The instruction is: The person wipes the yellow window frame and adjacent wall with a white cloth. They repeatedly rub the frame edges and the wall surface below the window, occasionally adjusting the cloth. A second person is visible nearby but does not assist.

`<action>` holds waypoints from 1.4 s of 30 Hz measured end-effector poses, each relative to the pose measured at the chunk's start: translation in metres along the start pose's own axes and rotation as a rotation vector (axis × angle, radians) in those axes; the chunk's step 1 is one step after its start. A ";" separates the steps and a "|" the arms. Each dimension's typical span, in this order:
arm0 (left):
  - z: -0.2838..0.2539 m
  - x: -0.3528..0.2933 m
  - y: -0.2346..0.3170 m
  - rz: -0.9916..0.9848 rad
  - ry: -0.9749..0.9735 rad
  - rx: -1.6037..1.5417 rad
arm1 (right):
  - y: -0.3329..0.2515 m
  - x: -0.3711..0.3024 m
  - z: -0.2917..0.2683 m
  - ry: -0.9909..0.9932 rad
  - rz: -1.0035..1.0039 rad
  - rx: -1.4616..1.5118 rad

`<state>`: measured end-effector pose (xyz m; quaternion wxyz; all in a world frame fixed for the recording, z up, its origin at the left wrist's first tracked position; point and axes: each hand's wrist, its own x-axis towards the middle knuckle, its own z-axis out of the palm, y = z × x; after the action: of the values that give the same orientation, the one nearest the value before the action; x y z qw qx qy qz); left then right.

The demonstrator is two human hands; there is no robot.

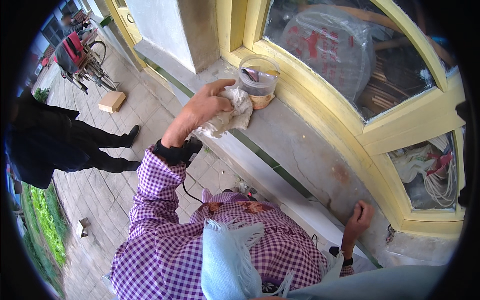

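My left hand (202,106) grips a crumpled white cloth (235,112) on the window ledge (305,137). Its index finger stretches out above the cloth, toward a clear plastic tub (259,82). The tub stands upright against the yellow frame, and the cloth lies right beside it. Inside the tub are a few small items that I cannot make out, with something orange-brown at the bottom. Farther right, my right hand (358,220) rests on the ledge with its fingers curled in and nothing visible in them.
A yellow-framed window (380,135) borders the ledge; bagged items and coiled cord show behind its glass. At left, a person in dark clothes (75,140) stands on the paving. A cardboard box (112,101) and a bicycle (92,62) are beyond. A post (175,30) rises behind the ledge.
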<state>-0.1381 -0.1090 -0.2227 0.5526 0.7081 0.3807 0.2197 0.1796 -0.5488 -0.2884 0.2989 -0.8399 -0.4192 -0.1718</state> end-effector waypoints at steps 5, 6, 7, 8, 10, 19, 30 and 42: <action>-0.059 -0.018 0.026 0.026 0.351 -0.160 | 0.001 0.000 0.000 0.009 0.010 0.012; -0.066 -0.018 0.033 0.119 0.478 -0.277 | 0.002 0.000 0.001 0.014 0.005 0.010; -0.069 -0.012 0.042 0.268 0.597 -0.293 | 0.002 0.000 0.001 0.017 -0.002 0.007; -0.073 -0.004 0.053 0.476 0.682 -0.300 | 0.002 0.000 0.001 0.023 -0.001 0.015; -0.080 0.013 0.079 0.677 0.851 -0.095 | 0.002 0.000 0.001 0.024 -0.005 0.008; -0.059 0.123 0.159 1.231 1.005 0.388 | 0.001 -0.003 -0.001 0.037 0.001 -0.042; -0.038 0.121 0.059 0.984 0.894 0.929 | 0.004 -0.004 0.000 0.042 0.024 -0.040; -0.020 0.117 -0.017 0.640 0.526 1.050 | 0.004 -0.004 -0.001 0.056 -0.023 -0.086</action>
<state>-0.0855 -0.0036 -0.2460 -0.0692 0.8840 0.3303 0.3237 0.1804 -0.5536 -0.2910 0.2721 -0.8421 -0.4125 -0.2163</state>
